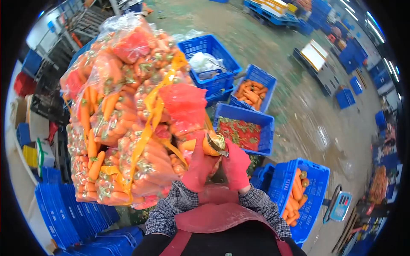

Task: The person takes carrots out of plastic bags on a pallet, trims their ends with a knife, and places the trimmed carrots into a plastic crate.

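Note:
My left hand (195,171), in a red glove, is closed around a carrot (209,148) whose pale green stem end points right. Gripped in my right hand (236,167), also red-gloved, is a knife; its dark curved blade (217,147) lies against the carrot near the stem end. The knife's handle is hidden in the glove. Just beyond and to the left of both hands rises a big pile of bagged carrots (149,164), with loose carrots on it and orange straps across. A red plastic bag (181,104) lies on the pile above my left hand.
Ahead of my hands stands a blue crate (268,141) with stem trimmings on red material. Behind it are a crate of carrots (269,79) and one with white plastic (209,42). At right, another crate (316,187) holds carrots beside a scale (341,207). Folded blue crates (68,213) lie left.

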`<state>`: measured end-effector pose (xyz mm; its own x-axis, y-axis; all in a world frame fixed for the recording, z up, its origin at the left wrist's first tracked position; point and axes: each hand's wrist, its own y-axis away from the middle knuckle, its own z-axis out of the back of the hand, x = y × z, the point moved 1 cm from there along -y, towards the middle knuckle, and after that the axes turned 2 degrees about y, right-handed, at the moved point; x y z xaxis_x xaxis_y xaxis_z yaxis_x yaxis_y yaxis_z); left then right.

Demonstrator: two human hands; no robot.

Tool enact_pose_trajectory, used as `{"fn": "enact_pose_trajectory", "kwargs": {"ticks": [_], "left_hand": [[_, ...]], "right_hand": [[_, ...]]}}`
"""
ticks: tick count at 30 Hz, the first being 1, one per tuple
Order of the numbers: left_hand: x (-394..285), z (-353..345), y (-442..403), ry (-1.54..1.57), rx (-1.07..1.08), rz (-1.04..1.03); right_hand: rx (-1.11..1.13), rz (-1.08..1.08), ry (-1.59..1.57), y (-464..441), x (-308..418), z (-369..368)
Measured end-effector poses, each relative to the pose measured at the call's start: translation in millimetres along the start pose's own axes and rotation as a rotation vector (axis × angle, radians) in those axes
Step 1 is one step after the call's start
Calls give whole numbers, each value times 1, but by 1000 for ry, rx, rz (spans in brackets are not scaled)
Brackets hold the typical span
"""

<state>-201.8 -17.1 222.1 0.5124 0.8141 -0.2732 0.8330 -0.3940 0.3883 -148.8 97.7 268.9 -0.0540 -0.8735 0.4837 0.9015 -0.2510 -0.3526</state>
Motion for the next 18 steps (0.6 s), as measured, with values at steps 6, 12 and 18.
{"fn": "enact_pose_trajectory", "kwargs": {"ticks": [6,12,18], "left_hand": [[54,-8,9,-63,-133,354],[208,-39,-20,-472,-257,535],[410,-67,28,-983,664,734]], "right_hand": [[44,-508,-21,53,-222,-43],[341,-789,127,149,-268,-1],[304,-959,-228,251,-291,-1]]}}
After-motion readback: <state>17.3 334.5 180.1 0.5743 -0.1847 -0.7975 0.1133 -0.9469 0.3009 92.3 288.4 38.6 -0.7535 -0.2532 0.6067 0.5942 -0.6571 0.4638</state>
